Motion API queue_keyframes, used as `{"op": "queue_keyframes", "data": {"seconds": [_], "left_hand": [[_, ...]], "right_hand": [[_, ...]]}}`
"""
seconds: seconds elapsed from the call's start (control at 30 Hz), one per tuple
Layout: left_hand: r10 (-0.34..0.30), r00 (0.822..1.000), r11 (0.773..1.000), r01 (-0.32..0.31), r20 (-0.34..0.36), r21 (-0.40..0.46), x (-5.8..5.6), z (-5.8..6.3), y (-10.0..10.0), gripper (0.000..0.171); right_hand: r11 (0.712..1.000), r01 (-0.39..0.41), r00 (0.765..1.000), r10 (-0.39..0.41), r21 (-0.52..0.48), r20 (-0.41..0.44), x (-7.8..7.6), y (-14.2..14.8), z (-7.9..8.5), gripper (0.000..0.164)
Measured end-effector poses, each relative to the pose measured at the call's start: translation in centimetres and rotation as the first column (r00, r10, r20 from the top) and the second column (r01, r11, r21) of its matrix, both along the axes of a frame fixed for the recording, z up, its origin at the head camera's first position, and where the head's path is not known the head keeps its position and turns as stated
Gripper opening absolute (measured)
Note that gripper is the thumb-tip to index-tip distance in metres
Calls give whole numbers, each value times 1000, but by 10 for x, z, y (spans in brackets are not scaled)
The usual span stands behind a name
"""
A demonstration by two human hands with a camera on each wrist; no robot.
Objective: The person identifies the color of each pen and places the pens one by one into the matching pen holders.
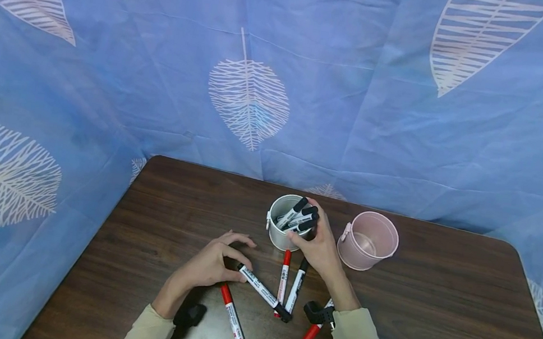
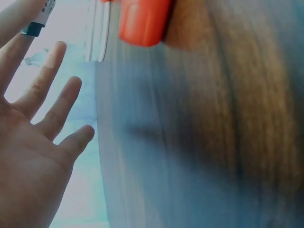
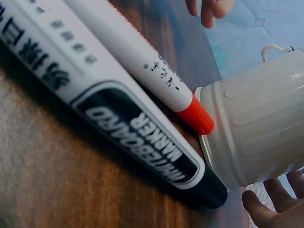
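My left hand [image 1: 215, 258] pinches one end of a black whiteboard marker [image 1: 262, 290] between thumb and index finger, its other fingers spread. The marker slants down to the right, its far black end overlapping another black marker [image 1: 295, 288] in the head view. In the left wrist view, a short piece of the held marker [image 2: 42, 18] shows behind the fingers. My right hand [image 1: 322, 249] is around the right side of a white bucket [image 1: 280, 238], thumb at the front of the rim and fingers toward the back. Several black-capped markers [image 1: 292, 213] lean inside this bucket.
To the right stands a pink bucket [image 1: 363, 254], its inside floor visible. A red marker [image 1: 283, 278] lies in front of the white bucket, another red marker [image 1: 235, 323] nearer the front, and a third red marker [image 1: 312, 333] partly under the right wrist. Blue cloth [image 1: 309, 112] hangs behind the table.
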State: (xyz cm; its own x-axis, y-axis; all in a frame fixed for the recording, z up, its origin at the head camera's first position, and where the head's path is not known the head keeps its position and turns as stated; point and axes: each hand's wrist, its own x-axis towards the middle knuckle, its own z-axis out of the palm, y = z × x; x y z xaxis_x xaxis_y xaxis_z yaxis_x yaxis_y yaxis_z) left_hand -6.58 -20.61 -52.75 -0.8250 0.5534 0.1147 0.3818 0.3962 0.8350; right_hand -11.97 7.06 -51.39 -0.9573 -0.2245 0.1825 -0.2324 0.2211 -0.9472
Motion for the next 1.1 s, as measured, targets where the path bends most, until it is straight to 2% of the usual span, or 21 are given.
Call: {"op": "queue_keyframes", "data": {"seconds": [0.17, 0.4, 0.5, 0.67, 0.73, 0.8, 1.0, 1.1], "left_hand": [[62, 997, 998, -63, 38, 30, 0, 4, -7, 18], [109, 993, 990, -112, 39, 88, 0, 8, -15, 19], [123, 991, 987, -128, 58, 95, 2, 18, -15, 18], [140, 989, 980, -145, 51, 138, 6, 43, -15, 18], [146, 988, 976, -151, 44, 156, 5, 47, -16, 18], [157, 987, 974, -162, 38, 161, 3, 44, -17, 18], [203, 979, 965, -205, 31, 161, -5, 22, -21, 21], [202, 979, 963, -205, 32, 176, -7, 19, -20, 21]], "right_hand": [[1000, -2, 1000, 2, 17, -8, 8, -3, 22, 83], [1000, 8, 1000, -8, 11, 26, 9, -5, 26, 82], [1000, 7, 1000, -8, 7, 31, 8, -5, 24, 83], [1000, 16, 1000, -16, 27, 14, 9, -4, 24, 83], [999, 25, 1000, -25, 44, -2, 10, -4, 25, 83], [997, 33, 999, -32, 64, -14, 10, -4, 25, 83], [996, 32, 999, -30, 86, -24, 10, -3, 25, 82], [997, 32, 999, -31, 77, -22, 10, -3, 26, 83]]}}
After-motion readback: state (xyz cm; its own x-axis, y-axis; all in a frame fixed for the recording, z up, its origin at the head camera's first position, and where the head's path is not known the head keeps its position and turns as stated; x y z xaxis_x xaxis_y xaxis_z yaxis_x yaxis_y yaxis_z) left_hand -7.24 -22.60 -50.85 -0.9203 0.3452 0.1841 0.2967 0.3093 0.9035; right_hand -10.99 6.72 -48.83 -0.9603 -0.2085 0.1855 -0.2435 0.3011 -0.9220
